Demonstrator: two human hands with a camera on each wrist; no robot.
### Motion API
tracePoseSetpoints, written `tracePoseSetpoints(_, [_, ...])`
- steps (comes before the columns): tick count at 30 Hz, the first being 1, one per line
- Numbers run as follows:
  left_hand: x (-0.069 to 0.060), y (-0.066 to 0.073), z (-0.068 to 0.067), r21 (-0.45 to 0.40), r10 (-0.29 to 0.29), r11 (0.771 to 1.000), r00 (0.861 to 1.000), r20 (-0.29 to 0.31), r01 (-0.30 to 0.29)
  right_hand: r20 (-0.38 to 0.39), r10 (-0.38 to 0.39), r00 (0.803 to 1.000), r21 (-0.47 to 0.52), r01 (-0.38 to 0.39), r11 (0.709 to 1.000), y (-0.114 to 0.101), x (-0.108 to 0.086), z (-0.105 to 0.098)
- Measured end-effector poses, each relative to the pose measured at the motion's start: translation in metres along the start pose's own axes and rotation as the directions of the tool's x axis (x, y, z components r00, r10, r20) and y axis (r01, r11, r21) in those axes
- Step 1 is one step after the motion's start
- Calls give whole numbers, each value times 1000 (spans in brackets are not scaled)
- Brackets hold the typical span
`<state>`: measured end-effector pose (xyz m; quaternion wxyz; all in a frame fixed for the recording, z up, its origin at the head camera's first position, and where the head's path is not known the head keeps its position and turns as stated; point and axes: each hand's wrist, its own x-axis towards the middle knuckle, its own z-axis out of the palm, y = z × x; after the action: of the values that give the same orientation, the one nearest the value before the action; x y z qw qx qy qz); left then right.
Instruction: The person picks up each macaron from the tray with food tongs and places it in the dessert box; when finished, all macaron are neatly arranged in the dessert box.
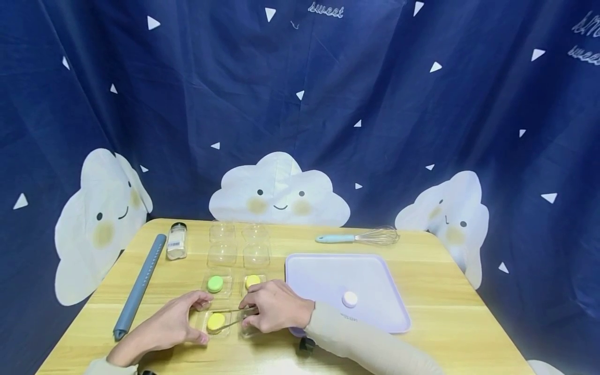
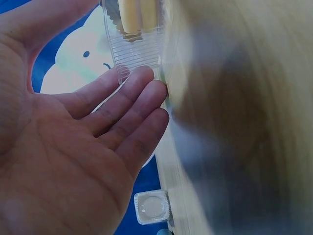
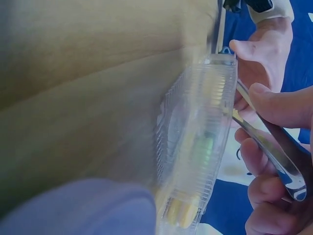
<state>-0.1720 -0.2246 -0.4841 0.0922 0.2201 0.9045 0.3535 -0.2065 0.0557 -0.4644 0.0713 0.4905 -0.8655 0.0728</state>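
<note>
A clear plastic box base with compartments lies on the table, a green macaron and a yellow macaron in its far compartments. Another yellow macaron sits in the near left compartment. My left hand is spread around that corner, thumb in front and fingers behind; in the left wrist view its fingers are fairly straight, at the box's edge. My right hand grips metal tongs, whose arms reach either side of the near yellow macaron. That hand hides much of the near right compartment.
A lilac tray with a whitish macaron stands to the right. Behind the base is the box's clear domed lid. A blue rolling pin and a jar are at left, a whisk at the back right.
</note>
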Motion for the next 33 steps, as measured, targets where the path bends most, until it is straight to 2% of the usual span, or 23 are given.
tracePoseSetpoints(12, [-2, 4, 2, 42, 20, 999, 1000, -22, -19, -29, 10, 1000, 43, -9, 999, 0, -1, -2])
tracePoseSetpoints(22, [-1, 8, -2, 69, 18, 998, 999, -29, -16, -50, 35, 998, 73, -31, 997, 1, 0, -5])
tracePoseSetpoints(28, [-2, 9, -2, 75, 16, 997, 1000, -25, -14, -72, 26, 997, 93, -19, 995, 1, -1, -5])
tracePoseSetpoints(33, [-5, 10, -6, 78, -4, 997, 999, -32, 6, -118, 5, 993, 89, 5, 996, 2, -3, -3])
